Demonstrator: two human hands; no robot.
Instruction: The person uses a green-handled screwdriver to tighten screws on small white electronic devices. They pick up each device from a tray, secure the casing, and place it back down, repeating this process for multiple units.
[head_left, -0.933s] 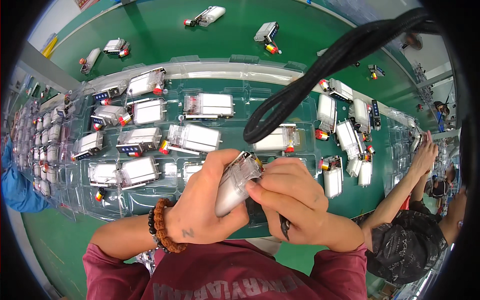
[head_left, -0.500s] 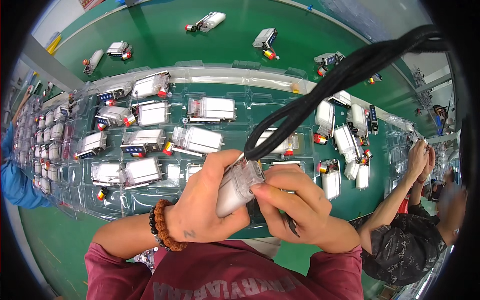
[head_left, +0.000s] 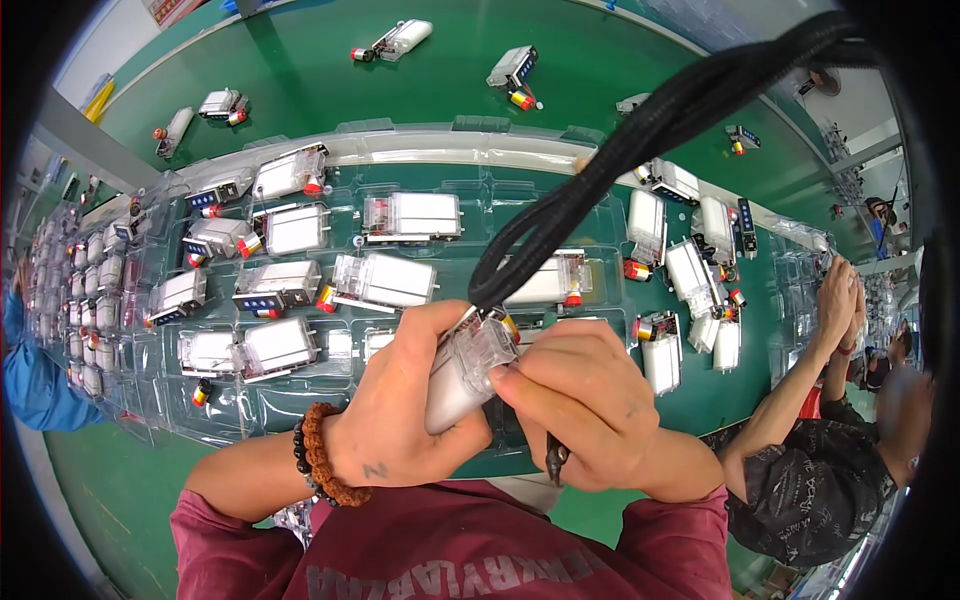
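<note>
My left hand (head_left: 385,405) is wrapped around a small device (head_left: 458,390) with a white block-shaped body and a clear plastic end. The clear end points up and away from me. My right hand (head_left: 595,400) is closed, its thumb and fingertips pressed to that clear end. A dark, pointed tool (head_left: 556,462) sticks out below the curled right fingers; the rest of it is hidden in the hand. What the right fingertips pinch at the device is too small to make out. A looped black cable (head_left: 600,200) hangs just above the device.
Clear plastic trays (head_left: 290,405) with several similar white units (head_left: 385,280) lie in front of me. More loose units (head_left: 690,280) with red-yellow cylinders sit on the green table (head_left: 320,70). At right a co-worker's arms (head_left: 800,370) reach in; a blue sleeve (head_left: 45,370) shows at left.
The dark tool below my right hand has swung to point more downward. Both hands stay at the device, shifted slightly left. The view has shifted a little.
</note>
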